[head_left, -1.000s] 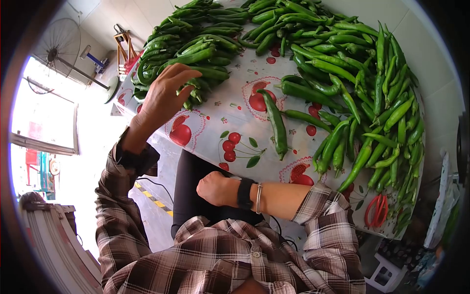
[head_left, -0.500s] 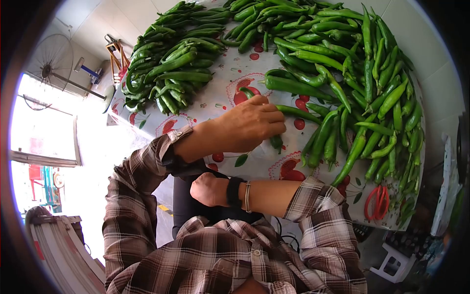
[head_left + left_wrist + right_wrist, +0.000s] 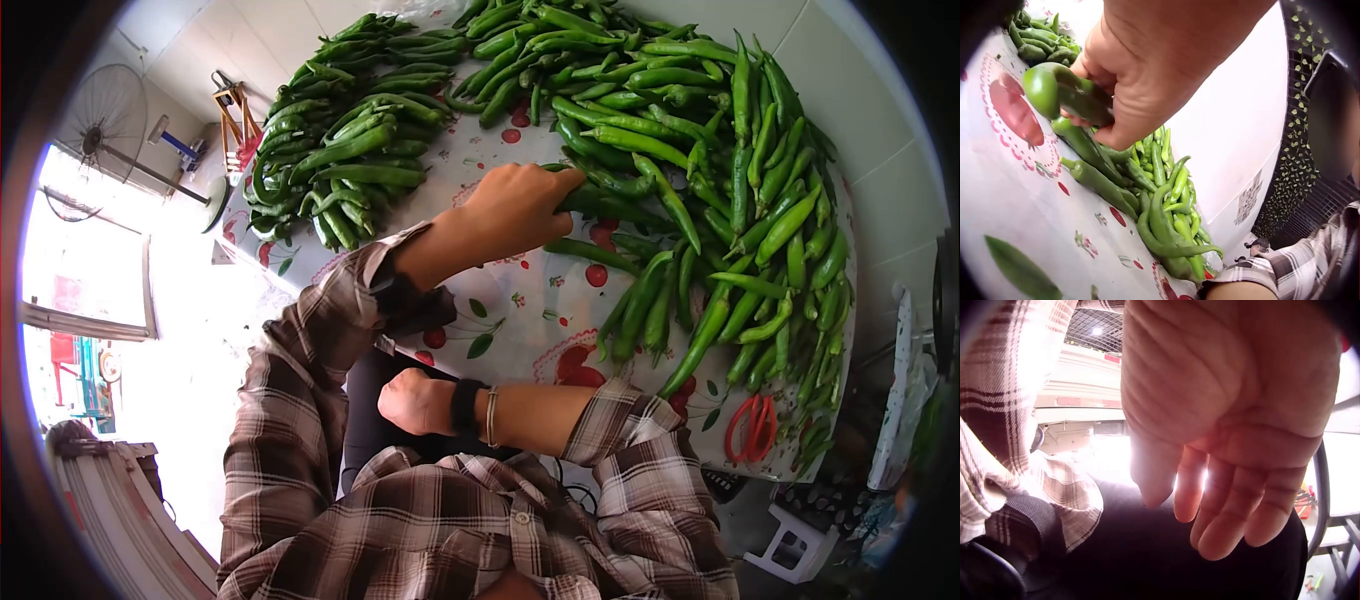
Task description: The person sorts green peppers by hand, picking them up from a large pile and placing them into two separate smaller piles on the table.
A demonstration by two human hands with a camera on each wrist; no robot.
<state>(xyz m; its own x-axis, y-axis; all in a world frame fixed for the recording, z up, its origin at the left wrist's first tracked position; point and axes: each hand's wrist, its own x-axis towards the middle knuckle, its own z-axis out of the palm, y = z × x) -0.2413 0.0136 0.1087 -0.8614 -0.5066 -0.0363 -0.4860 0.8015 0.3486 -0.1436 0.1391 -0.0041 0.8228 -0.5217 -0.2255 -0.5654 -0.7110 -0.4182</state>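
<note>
My left hand [image 3: 512,208] is over the middle of the table, at the near left edge of the right-hand heap of green chili peppers [image 3: 690,130]. In the left wrist view its fingers and thumb grip a large green chili pepper [image 3: 1042,90], the blunt end sticking out beyond them. Beneath the grip, more peppers [image 3: 1100,181] lie on the cloth. My right hand [image 3: 410,400] rests over the dark trousers in front of the table. Seen from the right wrist, this hand [image 3: 1222,437] hangs with loosely bent fingers and nothing in them.
A second heap of peppers [image 3: 340,150] lies at the table's back left. The table has a white fruit-printed cloth [image 3: 515,330]. Red-handled scissors [image 3: 752,428] lie near its right front corner. A standing fan [image 3: 95,140] is at the left, and a white stool [image 3: 795,545] at the lower right.
My left hand has moved from the left heap to the lone pepper mid-table, then farther back, holding a pepper. The lone pepper is gone from the cloth. My right hand has stayed low.
</note>
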